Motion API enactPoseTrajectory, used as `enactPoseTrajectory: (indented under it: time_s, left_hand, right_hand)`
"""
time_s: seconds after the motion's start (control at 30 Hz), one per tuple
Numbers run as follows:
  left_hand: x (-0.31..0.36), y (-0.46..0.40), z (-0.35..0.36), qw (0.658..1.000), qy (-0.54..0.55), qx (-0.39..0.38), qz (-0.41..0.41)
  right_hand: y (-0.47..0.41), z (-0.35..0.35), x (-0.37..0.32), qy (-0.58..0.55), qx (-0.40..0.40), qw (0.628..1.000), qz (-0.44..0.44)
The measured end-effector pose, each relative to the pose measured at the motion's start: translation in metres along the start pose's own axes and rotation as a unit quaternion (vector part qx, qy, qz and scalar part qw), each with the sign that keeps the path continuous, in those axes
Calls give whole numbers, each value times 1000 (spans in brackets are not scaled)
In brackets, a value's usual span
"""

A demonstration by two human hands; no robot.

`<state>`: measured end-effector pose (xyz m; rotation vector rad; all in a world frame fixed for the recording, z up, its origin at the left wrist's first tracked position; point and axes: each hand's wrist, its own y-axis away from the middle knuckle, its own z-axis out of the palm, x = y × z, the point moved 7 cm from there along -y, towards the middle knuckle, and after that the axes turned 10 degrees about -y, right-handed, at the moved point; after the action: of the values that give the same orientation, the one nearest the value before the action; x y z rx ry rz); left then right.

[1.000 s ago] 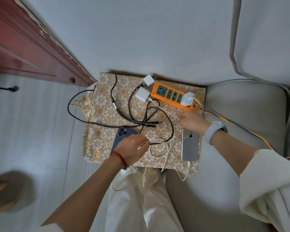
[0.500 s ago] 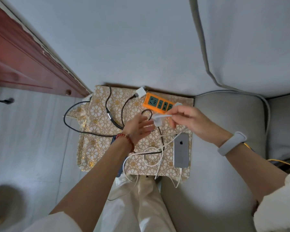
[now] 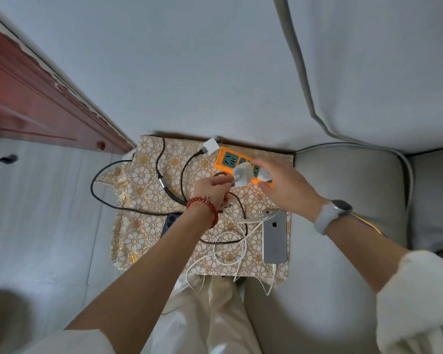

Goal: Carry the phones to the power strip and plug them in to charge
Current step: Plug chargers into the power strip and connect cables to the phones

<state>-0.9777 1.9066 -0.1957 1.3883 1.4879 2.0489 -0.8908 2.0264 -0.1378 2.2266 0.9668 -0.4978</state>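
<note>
A small table is covered by a cloth printed with gold and white flowers. It stands against a pale grey wall. To its right is a grey upholstered sofa with piped seams. At upper left runs a dark red wooden door, its paint chipped along the edge. The floor is pale grey tile, with a blurred dark shape at lower left.

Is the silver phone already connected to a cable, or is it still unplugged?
Connected. A white cable enters the bottom edge of the silver phone, which lies face down. Whether it is charging cannot be told.
</note>
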Motion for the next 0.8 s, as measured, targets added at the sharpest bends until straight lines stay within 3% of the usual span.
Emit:
enactPoseTrajectory:
  time_s: [0.07,0.13,0.3,0.5,0.63,0.8]
  left_hand:
    - [6,7,-2,999,-27,-8,43]
    - [12,11,-4,996,-42,-10,74]
    - [18,12,3,995,35,-54,77]
    - [-7,16,20,986,-21,-136,98]
    - [-18,10,5,973,-166,-108,119]
    - [-12,-5,-13,961,-226,-5,158]
  right_hand:
    - [-13,19,-2,148,-56,986,-52]
    - [-23,28,-5,179,-60,979,-80]
    - [-36,26,-7,118,-20,984,-135]
    - [-57,12,20,46,-34,997,-60]
    - [-59,11,34,-2,-34,999,-22]
    - [-60,18,37,3,-61,998,-5]
